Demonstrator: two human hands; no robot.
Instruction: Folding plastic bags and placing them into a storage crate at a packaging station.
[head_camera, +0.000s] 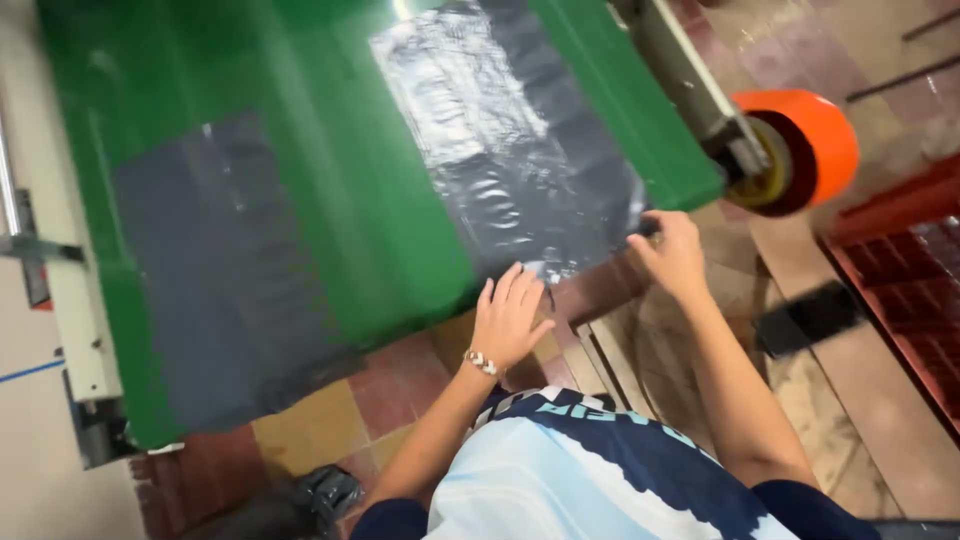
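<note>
Green conveyor belt (330, 190) cut off by top edge. Near plastic sheet (510, 150) also runs out at top. Right hand (672, 255) fingertips blurred; grip unclear. Dark object (808, 317) on floor motion-blurred, unidentifiable.

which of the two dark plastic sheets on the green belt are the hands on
The shiny right-hand sheet: both hands, left and right, grip its near edge. The duller left sheet lies untouched.

A short-sleeved shirt (590, 470) in pale blue and white, crossed by dark navy bands with light lettering, covers the torso; its sleeves end in navy. Above the shirt, both forearms are bare, and a beaded bracelet (481, 362) circles the left wrist.
</note>
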